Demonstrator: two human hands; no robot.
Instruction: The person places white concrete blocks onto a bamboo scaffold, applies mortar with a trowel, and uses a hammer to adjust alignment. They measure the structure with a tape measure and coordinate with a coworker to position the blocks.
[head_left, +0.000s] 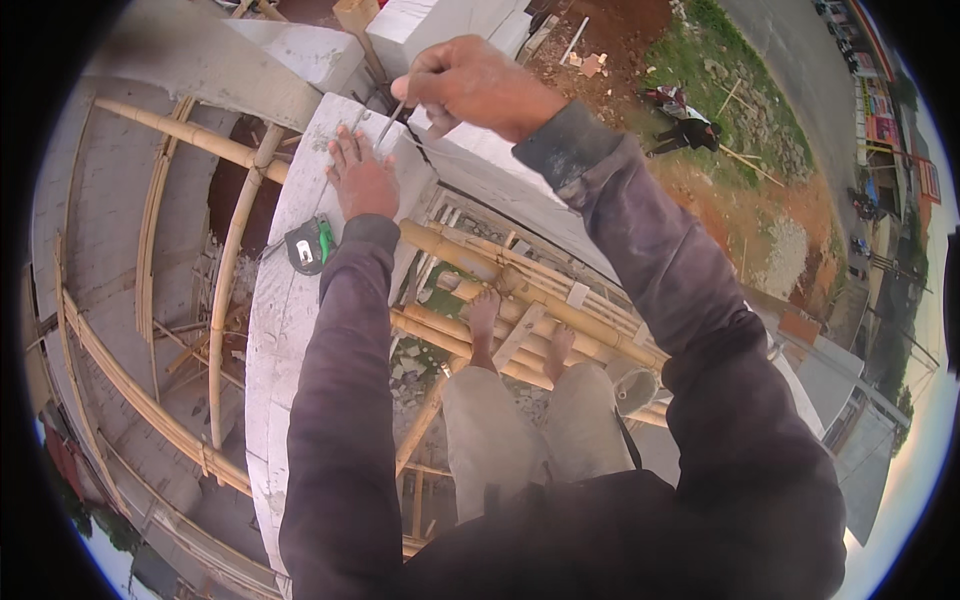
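Your right hand (pixel 475 85) grips a slim, straight grey rod (pixel 390 125), slanting down near your left hand (pixel 363 185), which lies open, fingers spread, on scuffed white blockwork (pixel 285 320).

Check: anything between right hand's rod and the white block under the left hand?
Nothing visible: the rod slants down from the right hand toward the white block, the left hand close beside its lower end.
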